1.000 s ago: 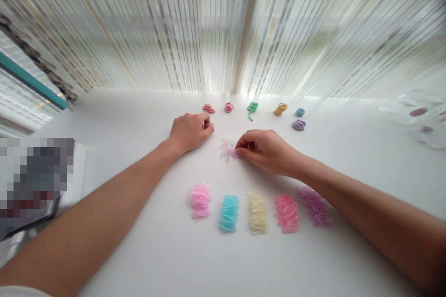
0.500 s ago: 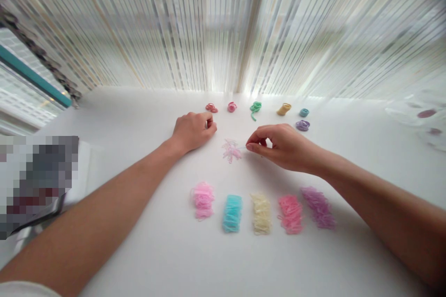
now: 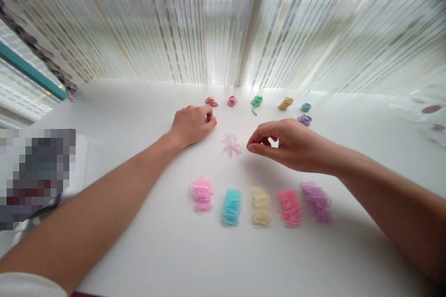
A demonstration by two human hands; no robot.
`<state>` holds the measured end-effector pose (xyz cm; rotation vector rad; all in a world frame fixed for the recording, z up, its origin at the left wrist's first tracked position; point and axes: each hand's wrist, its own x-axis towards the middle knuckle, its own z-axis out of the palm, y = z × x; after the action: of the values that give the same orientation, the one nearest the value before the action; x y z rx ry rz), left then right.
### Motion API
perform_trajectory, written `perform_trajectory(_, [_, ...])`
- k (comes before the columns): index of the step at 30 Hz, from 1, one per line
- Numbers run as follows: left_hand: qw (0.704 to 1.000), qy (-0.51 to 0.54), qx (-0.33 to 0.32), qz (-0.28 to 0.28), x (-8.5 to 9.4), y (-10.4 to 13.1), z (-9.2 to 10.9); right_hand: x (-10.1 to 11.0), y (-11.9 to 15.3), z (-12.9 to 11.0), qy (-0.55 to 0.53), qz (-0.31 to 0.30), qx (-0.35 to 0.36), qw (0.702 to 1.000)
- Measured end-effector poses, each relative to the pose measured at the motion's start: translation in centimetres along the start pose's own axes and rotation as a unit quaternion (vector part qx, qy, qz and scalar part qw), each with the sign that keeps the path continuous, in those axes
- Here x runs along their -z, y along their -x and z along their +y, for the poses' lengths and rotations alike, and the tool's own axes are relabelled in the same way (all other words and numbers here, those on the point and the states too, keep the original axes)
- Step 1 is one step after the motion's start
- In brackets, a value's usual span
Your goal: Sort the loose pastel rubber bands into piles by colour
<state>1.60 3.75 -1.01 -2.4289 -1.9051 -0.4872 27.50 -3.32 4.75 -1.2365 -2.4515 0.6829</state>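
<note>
My left hand (image 3: 193, 124) rests on the white table (image 3: 160, 250), its fingers curled in and nothing showing in them. My right hand (image 3: 278, 143) is closed in a pinch, thumb against forefinger, just right of a small loose pile of pale pink rubber bands (image 3: 231, 145). A faint whitish strand seems to run from the fingertips toward that pile; it is too thin to name. Nearer me lie bundles of thin rubber bands: pink (image 3: 202, 193), turquoise (image 3: 232, 207), cream (image 3: 260, 207), coral pink (image 3: 290, 209) and purple (image 3: 318, 203).
Small coils lie along the back: red (image 3: 211, 101), pink (image 3: 232, 100), green (image 3: 257, 100), yellow (image 3: 286, 103), blue (image 3: 306, 107) and purple (image 3: 304, 120). A striped string curtain (image 3: 195, 23) hangs behind the table. At far left is a blurred-out object (image 3: 42, 167).
The view has shifted, so the table things sit slightly higher in the picture. My right hand has drawn slightly toward me, still pinching. My left hand stays in place.
</note>
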Motion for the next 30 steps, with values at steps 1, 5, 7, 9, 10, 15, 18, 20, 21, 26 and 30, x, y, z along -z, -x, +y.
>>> perform_trajectory(1, [1.0, 0.0, 0.0, 0.0, 0.0, 0.0, 0.0, 0.1, 0.2, -0.3, -0.012, -0.009, 0.006, 1.0])
perform_trajectory(5, [1.0, -0.002, -0.002, -0.001, -0.1, 0.0, 0.0, 0.2, 0.9, -1.7, -0.061, -0.06, 0.035, 0.996])
perform_trajectory(7, [1.0, -0.005, -0.001, 0.0, -0.1, 0.0, 0.0, 0.1, 1.1, -2.4, -0.072, -0.09, 0.046, 0.992])
perform_trajectory(9, [1.0, -0.006, 0.002, 0.0, 0.0, 0.0, 0.0, -0.2, 1.3, -2.9, -0.077, -0.112, 0.059, 0.989])
perform_trajectory(10, [1.0, -0.005, 0.003, -0.001, 0.0, 0.0, 0.1, -0.3, 1.4, -3.1, -0.079, -0.119, 0.064, 0.988])
perform_trajectory(15, [1.0, -0.001, 0.004, -0.001, 0.1, 0.1, 0.2, -0.8, 1.6, -3.4, -0.09, -0.142, 0.075, 0.983])
perform_trajectory(18, [1.0, 0.0, 0.002, 0.003, 0.1, 0.1, 0.2, -1.0, 1.6, -3.5, -0.091, -0.149, 0.071, 0.982])
perform_trajectory(20, [1.0, -0.001, 0.001, 0.006, 0.0, 0.1, 0.2, -1.2, 1.6, -3.5, -0.09, -0.155, 0.071, 0.981])
perform_trajectory(21, [1.0, -0.001, 0.001, 0.007, 0.0, 0.1, 0.2, -1.2, 1.6, -3.6, -0.089, -0.157, 0.073, 0.981])
perform_trajectory(26, [1.0, -0.001, 0.002, 0.003, 0.1, 0.1, 0.2, -1.3, 1.5, -3.7, -0.077, -0.166, 0.077, 0.98])
perform_trajectory(30, [1.0, 0.001, 0.003, 0.003, 0.1, 0.1, 0.2, -1.4, 1.5, -3.6, -0.073, -0.171, 0.078, 0.98])
